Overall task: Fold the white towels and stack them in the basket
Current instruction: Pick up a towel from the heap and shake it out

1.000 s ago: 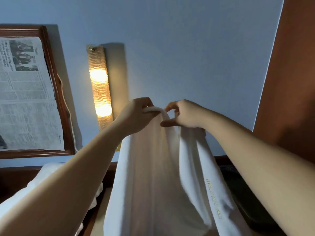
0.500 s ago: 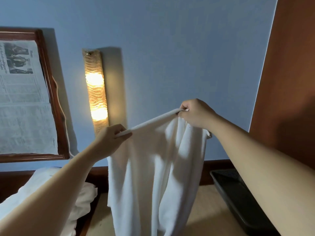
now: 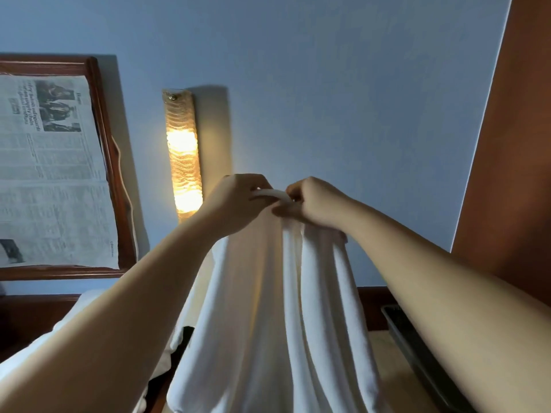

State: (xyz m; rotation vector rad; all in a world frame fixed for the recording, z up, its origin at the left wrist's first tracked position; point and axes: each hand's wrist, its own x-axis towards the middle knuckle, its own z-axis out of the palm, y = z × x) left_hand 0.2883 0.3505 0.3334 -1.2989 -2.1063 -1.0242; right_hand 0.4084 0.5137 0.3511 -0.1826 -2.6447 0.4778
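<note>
Left hand (image 3: 235, 201) and right hand (image 3: 313, 204) pinch towel (image 3: 268, 308) top edge, held up hanging. First fold only starting; basket (image 3: 417, 347) at right, contents unseen; stacking remains.

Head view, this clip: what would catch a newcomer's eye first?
A long white terry towel hangs down the centre, its top edge pinched between the left hand and right hand, which are held close together. Left of them a tall rippled-glass wall lamp glows amber on the blue wall.

Tan surface (image 3: 384, 371); dark basket (image 3: 417, 353) on it.
</note>
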